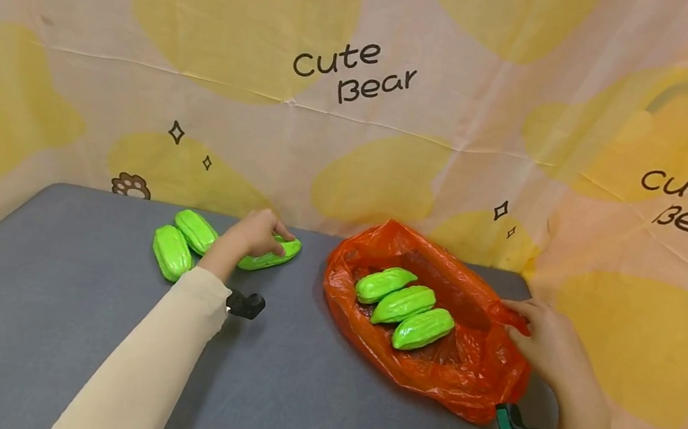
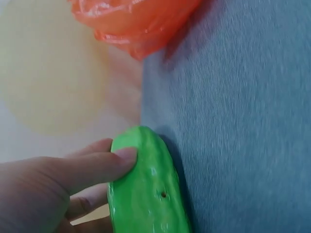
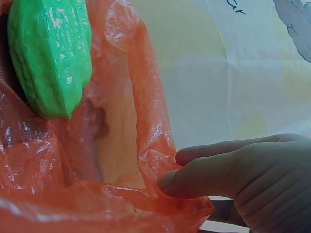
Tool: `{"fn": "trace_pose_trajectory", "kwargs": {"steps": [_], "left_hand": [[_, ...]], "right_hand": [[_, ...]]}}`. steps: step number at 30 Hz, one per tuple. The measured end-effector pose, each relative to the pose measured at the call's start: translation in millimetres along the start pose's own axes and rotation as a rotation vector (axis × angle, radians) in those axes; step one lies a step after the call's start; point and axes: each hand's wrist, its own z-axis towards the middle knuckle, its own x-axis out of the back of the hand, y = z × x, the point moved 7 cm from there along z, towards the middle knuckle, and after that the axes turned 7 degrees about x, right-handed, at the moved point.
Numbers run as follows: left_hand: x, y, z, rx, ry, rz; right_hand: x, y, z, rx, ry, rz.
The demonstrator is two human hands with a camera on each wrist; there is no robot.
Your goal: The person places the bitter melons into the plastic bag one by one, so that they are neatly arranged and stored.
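Observation:
My left hand [image 1: 256,235] is at the back of the table, with its thumb and fingers around a glossy bright green bitter melon [image 1: 262,260]. In the left wrist view the thumb presses the near side of that bitter melon [image 2: 146,189], and the other fingers are partly hidden behind it. On the right lies a red plastic bag [image 1: 343,307], its mouth spread wide. Three more bitter melons [image 1: 404,305] lie side by side inside. My right hand [image 1: 548,341] pinches the bag's right rim between thumb and fingers, as the right wrist view also shows.
Two other bitter melons [image 1: 173,253] lie together left of my left hand. A grey table [image 1: 292,385] carries everything. Behind it and along the right hangs a patterned cloth [image 1: 232,116] with yellow patches and lettering.

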Motion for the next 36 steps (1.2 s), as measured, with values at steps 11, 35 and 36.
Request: {"fn": "trace_pose_trajectory", "kwargs": {"steps": [11,35,36], "left_hand": [[-3.1,18.7,-8.5,-0.073,0.062,-0.045],[16.0,72.3,-27.1,-0.15,0.198,-0.28],[16.8,74.9,-28.4,-0.153,0.201,-0.289]], "right_hand": [[0,3,-3,-0.02,-0.006,0.01],[4,6,0,-0.03,-0.002,0.003],[4,6,0,-0.032,-0.001,0.003]]}}
